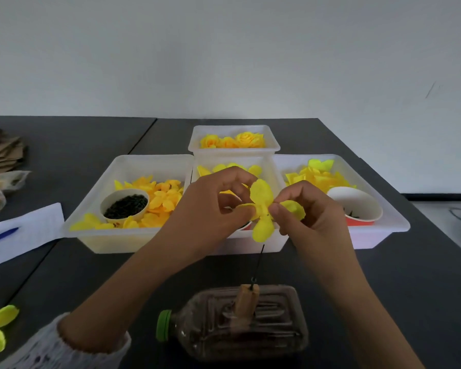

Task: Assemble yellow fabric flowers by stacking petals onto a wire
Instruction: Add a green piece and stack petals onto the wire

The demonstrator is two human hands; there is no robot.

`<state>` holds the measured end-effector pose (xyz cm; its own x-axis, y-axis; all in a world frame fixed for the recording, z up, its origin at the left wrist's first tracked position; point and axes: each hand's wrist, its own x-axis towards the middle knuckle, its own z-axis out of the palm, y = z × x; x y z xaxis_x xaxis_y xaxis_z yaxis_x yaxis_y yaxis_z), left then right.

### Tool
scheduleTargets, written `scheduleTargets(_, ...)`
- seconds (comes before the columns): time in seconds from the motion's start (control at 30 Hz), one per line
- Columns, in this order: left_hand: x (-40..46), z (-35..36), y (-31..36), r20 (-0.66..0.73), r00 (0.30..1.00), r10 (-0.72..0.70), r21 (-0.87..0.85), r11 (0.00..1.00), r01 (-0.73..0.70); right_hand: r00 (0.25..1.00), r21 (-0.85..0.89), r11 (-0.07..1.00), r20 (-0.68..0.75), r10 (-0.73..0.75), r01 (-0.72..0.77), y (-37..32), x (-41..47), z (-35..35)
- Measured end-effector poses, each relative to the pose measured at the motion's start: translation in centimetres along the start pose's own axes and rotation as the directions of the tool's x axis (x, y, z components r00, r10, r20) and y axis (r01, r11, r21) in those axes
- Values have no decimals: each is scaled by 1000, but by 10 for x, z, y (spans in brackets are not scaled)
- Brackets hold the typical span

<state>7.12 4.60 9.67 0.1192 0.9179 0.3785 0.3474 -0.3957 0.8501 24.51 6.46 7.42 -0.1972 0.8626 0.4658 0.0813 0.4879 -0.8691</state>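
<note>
wire [258, 265] stands near upright beneath pinched petal piece [262, 206].

Bright yellow petal piece [261, 206] in the grip, black wire [258, 265] below it. Brown clear bottle [248, 323] under that, green cap [163, 325]. Dark grey bench [91, 275]. White trays [101, 238] beyond the grip, yellow petals inside. Left of grip: pale cup [124, 206] with black bits. Right: red-and-white cup [357, 206].
</note>
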Motion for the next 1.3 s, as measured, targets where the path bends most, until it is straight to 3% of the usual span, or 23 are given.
scheduleTargets(0.13, -6, 0, -3, -20, 999, 38, 66, 997, -36, 999, 5, 1000, -51, -5, 5, 5, -6, 0)
scheduleTargets(0.33, -15, 2, -12, -61, 972, 226, 241, 948, -206, 995, 35, 997, -82, -62, 65, 15, -18, -1)
scheduleTargets(0.5, -19, 6, -34, -18, 884, 468, 360, 828, -431, 970, -137, 975, -145, -196, 177, 32, -32, -1)
scheduleTargets(0.67, -24, 10, -54, 28, 805, 592, 471, 703, -533, 936, -319, 918, -180, -302, 235, 42, -46, 3)
scheduleTargets(0.83, -29, 9, -67, 49, 762, 645, 547, 621, -561, 937, -375, 899, -166, -307, 228, 51, -54, 5)
scheduleTargets(1.3, -33, 10, -85, 0, 735, 679, 580, 598, -552, 922, -388, 892, -205, -329, 232, 54, -53, 13)
